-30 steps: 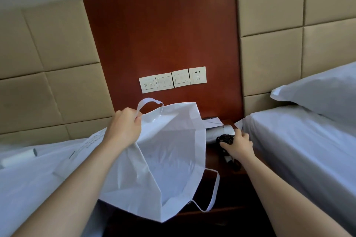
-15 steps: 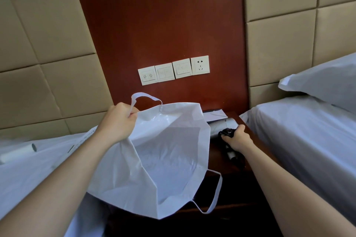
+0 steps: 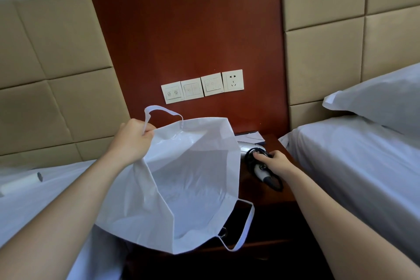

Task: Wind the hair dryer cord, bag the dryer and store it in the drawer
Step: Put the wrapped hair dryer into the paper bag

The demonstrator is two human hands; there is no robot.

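Hair dryer point(image 3: 252, 155): silver body with dark handle, lying on the dark wooden nightstand point(image 3: 272, 191) between two beds, just right of the bag; black cord point(image 3: 276, 185) bunched around the handle, a loop trailing toward the nightstand's front edge.

Right hand point(image 3: 276, 162): closed around the dryer at the handle and cord; fingers curled over the dark part.

Bag point(image 3: 193, 184): white, soft, held up with its mouth open toward the camera, interior visible. Upper handle loop stands above the rim; lower handle loop hangs over the nightstand's front. Bag partly covers the nightstand's left side.

Left hand point(image 3: 134, 141): clenched on the bag's upper rim beside the upper handle loop, holding the bag aloft.

Papers point(image 3: 250, 136): white sheets at the back of the nightstand, behind the dryer.

Wall plates point(image 3: 202, 86): three switch plates and one socket in a row on the red-brown panel.

Beds: white sheets left point(image 3: 34, 200) and right point(image 3: 352, 161); pillow point(image 3: 381, 100) on the right bed; white roll point(image 3: 20, 183) on the left bed.
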